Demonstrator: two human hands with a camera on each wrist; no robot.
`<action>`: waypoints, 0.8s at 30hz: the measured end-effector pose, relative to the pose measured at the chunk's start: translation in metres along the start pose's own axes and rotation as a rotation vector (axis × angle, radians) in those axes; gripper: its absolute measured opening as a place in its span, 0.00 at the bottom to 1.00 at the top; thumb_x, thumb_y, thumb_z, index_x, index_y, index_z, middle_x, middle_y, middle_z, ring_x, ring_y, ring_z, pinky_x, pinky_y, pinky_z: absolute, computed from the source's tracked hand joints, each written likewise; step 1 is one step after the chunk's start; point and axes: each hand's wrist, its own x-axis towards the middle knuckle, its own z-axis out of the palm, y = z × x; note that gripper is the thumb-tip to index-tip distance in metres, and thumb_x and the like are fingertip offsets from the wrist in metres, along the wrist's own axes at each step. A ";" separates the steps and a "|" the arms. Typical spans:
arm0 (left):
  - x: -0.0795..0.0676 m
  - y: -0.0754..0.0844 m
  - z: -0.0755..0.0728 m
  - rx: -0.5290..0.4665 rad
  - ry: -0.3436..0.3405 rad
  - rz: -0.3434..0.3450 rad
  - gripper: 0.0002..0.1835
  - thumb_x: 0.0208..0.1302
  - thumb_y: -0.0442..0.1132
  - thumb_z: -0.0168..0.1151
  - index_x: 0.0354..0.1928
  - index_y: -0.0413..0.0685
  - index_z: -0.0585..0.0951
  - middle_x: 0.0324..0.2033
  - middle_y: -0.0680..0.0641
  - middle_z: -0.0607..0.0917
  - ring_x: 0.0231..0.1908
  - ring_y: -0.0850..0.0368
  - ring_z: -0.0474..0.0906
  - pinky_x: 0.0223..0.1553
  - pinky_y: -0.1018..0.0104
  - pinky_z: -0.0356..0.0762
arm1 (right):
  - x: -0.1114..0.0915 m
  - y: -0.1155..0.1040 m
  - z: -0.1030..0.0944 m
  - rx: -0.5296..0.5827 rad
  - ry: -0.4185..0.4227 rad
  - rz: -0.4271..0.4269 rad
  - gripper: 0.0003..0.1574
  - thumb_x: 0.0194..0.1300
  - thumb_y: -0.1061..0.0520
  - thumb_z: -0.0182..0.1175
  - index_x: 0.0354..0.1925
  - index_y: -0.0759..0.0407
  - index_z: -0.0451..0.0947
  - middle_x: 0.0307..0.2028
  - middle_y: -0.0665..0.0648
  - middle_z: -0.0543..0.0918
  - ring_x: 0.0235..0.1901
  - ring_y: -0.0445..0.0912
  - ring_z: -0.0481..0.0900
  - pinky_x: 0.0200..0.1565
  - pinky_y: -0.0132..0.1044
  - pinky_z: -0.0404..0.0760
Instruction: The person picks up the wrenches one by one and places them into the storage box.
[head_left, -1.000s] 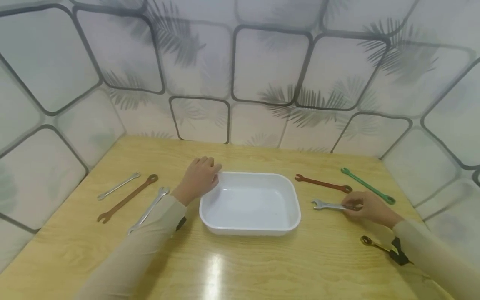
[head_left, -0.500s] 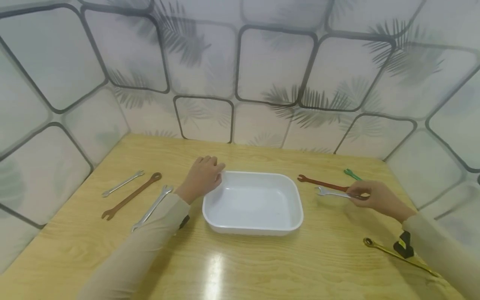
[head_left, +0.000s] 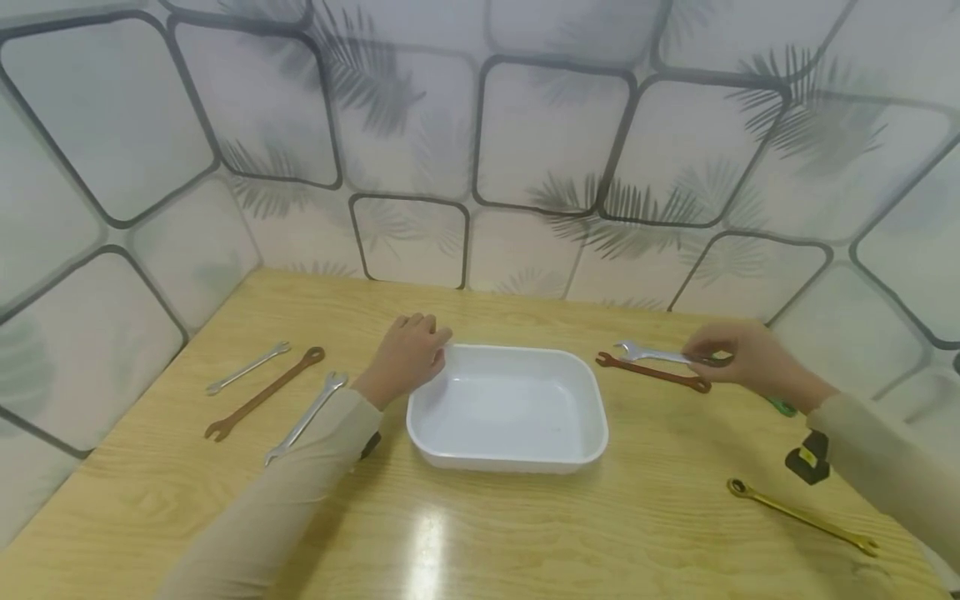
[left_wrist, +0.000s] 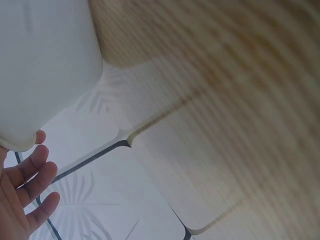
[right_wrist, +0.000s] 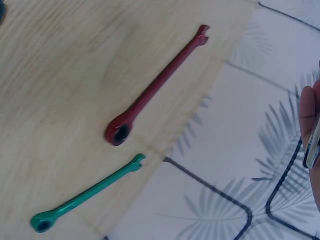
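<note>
My right hand (head_left: 742, 357) pinches a silver combination wrench (head_left: 654, 356) by one end, its open-jaw end pointing left. The wrench overlaps the red wrench (head_left: 656, 375) in the head view. Beneath the right hand a green wrench (head_left: 782, 407) is mostly hidden; the right wrist view shows that green wrench (right_wrist: 90, 192) whole, beside the red one. My left hand (head_left: 405, 360) grips the far left corner of a white rectangular dish (head_left: 504, 417). In the left wrist view, the fingers (left_wrist: 37, 182) curl near the dish's rim (left_wrist: 22, 146).
A gold wrench (head_left: 802, 515) lies at the front right of the wooden table (head_left: 540, 533). Left of the dish lie a small silver wrench (head_left: 247, 367), a brown wrench (head_left: 264, 395) and a larger silver wrench (head_left: 306, 418). Patterned walls (head_left: 405, 237) enclose the table's back and sides.
My right hand has lifted the silver wrench and moved it away from me, from in front of the red wrench to over it. The gold wrench is now uncovered. The left hand stays at the dish.
</note>
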 end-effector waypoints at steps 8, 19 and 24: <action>0.000 0.002 -0.004 -0.006 -0.013 -0.005 0.11 0.55 0.38 0.61 0.42 0.48 0.80 0.30 0.46 0.79 0.32 0.52 0.74 0.43 0.55 0.78 | 0.023 -0.035 -0.006 -0.065 -0.047 0.049 0.12 0.52 0.65 0.67 0.33 0.50 0.81 0.30 0.46 0.84 0.31 0.26 0.77 0.33 0.27 0.81; -0.001 0.003 -0.007 -0.013 -0.031 -0.015 0.10 0.56 0.38 0.60 0.41 0.48 0.80 0.30 0.46 0.78 0.32 0.52 0.74 0.43 0.55 0.77 | 0.056 -0.071 0.012 0.162 -0.077 -0.084 0.13 0.50 0.72 0.65 0.33 0.58 0.82 0.30 0.54 0.83 0.30 0.30 0.79 0.32 0.26 0.82; -0.001 0.003 -0.007 -0.024 -0.031 -0.015 0.10 0.56 0.38 0.60 0.41 0.49 0.80 0.30 0.46 0.78 0.33 0.52 0.74 0.44 0.55 0.77 | 0.068 -0.088 0.023 0.200 -0.115 -0.075 0.10 0.50 0.70 0.66 0.33 0.59 0.82 0.32 0.53 0.83 0.31 0.31 0.78 0.33 0.28 0.83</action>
